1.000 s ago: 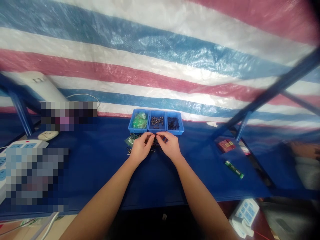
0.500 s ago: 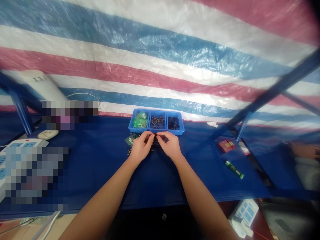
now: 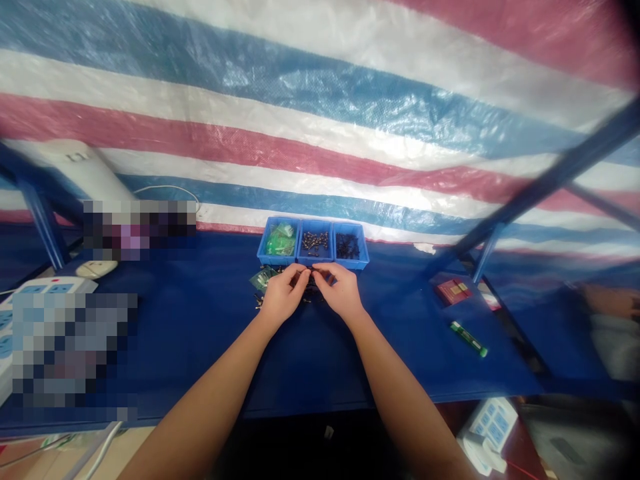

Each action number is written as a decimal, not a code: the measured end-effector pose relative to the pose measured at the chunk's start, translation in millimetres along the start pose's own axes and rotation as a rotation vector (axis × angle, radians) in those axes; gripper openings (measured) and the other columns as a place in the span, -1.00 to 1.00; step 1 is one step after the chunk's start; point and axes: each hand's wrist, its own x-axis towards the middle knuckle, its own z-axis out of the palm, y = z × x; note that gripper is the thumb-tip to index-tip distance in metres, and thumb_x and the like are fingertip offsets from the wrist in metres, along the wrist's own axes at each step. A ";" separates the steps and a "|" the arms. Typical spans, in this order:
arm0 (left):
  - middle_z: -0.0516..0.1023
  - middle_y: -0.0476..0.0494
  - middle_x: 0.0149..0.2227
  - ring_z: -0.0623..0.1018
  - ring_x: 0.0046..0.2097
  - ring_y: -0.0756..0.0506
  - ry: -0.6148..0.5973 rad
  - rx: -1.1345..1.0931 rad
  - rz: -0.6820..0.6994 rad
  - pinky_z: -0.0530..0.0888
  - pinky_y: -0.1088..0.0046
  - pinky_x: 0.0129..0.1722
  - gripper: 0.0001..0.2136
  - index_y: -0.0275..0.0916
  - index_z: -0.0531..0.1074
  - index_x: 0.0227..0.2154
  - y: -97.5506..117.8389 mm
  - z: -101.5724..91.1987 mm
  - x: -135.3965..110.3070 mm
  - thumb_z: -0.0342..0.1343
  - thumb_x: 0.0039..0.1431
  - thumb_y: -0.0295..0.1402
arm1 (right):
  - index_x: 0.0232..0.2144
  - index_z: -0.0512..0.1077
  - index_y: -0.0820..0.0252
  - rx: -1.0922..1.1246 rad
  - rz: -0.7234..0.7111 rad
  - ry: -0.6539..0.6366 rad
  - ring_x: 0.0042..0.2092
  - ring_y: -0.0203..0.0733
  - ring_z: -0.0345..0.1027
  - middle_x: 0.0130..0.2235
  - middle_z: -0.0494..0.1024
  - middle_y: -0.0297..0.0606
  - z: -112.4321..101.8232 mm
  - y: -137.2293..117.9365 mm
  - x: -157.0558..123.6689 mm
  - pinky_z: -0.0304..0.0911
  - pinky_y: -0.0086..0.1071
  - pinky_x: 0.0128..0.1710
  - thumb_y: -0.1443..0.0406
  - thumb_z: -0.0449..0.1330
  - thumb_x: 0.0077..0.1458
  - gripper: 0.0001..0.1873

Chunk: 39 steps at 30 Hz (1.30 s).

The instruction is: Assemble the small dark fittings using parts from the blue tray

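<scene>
My left hand (image 3: 284, 289) and my right hand (image 3: 340, 285) meet just in front of three joined blue bins. Thumbs and forefingers of both are pinched together, tip to tip; whatever they hold is too small and hidden to name. Small dark and metallic parts (image 3: 307, 300) lie on the table beneath and between the hands. A green-and-white packet (image 3: 260, 279) rests left of my left hand. The left bin (image 3: 279, 241) contains a green bag, the middle bin (image 3: 315, 243) small brassy metal parts, and the right bin (image 3: 349, 245) small black parts.
On the blue table (image 3: 190, 333), a white power strip (image 3: 55, 288) lies at left beside a blurred-out area. At right are a dark red box (image 3: 453, 291) and a green tube (image 3: 469, 339). A striped tarp (image 3: 320, 147) hangs behind, and a blue frame bar (image 3: 540, 180) slants at right.
Almost nothing differs. Both hands stay pinched in the same place, with only a very slight shift of the fingers.
</scene>
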 end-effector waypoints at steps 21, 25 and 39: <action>0.48 0.02 -0.52 0.47 -0.50 -0.01 0.026 -0.037 0.000 0.36 0.52 -0.47 -0.73 -0.18 0.43 -0.16 -0.9 1.6 0.8 0.00 0.25 -0.13 | -0.19 0.55 0.08 0.005 0.010 -0.012 -0.27 -0.18 0.48 -0.21 0.61 -0.27 0.2 -1.0 -0.4 0.41 -0.35 -0.32 0.27 0.16 0.14 -0.79; 0.49 0.00 -0.54 0.49 -0.49 -0.02 0.019 -0.014 -0.020 0.37 0.51 -0.45 -0.72 -0.21 0.44 -0.28 -0.9 1.2 1.3 -0.04 0.27 -0.12 | -0.20 0.55 0.08 0.013 0.012 -0.017 -0.26 -0.18 0.49 -0.22 0.61 -0.27 0.6 -2.3 -0.7 0.41 -0.36 -0.32 0.28 0.16 0.12 -0.79; 0.48 0.01 -0.53 0.48 -0.51 -0.01 0.012 -0.040 -0.039 0.36 0.52 -0.48 -0.75 -0.19 0.40 -0.22 -1.3 1.4 0.6 -0.04 0.28 -0.13 | -0.20 0.54 0.08 0.017 0.010 -0.009 -0.27 -0.18 0.49 -0.22 0.62 -0.27 0.5 -1.1 -0.5 0.40 -0.36 -0.32 0.28 0.16 0.13 -0.80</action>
